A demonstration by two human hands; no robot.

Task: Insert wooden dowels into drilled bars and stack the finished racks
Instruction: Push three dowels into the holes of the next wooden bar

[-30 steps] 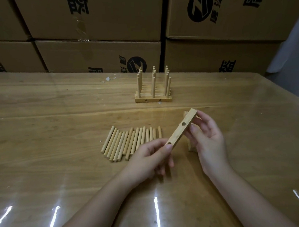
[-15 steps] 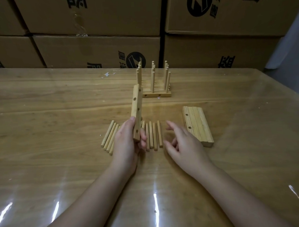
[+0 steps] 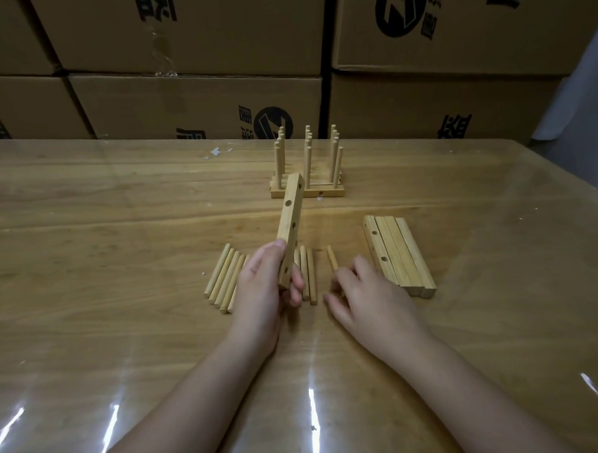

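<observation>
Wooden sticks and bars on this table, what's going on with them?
A person's left hand grips a pale drilled wooden bar, tilted up above a row of loose round wooden dowels. The right hand curls over one separate dowel beside that row; whether it has gripped it is unclear. More drilled bars lie side by side to the right, and finished racks with upright dowels stand further back on the wooden table.

glossy wooden table (image 3: 85, 235), stacked printed cardboard boxes (image 3: 196, 104) behind
</observation>
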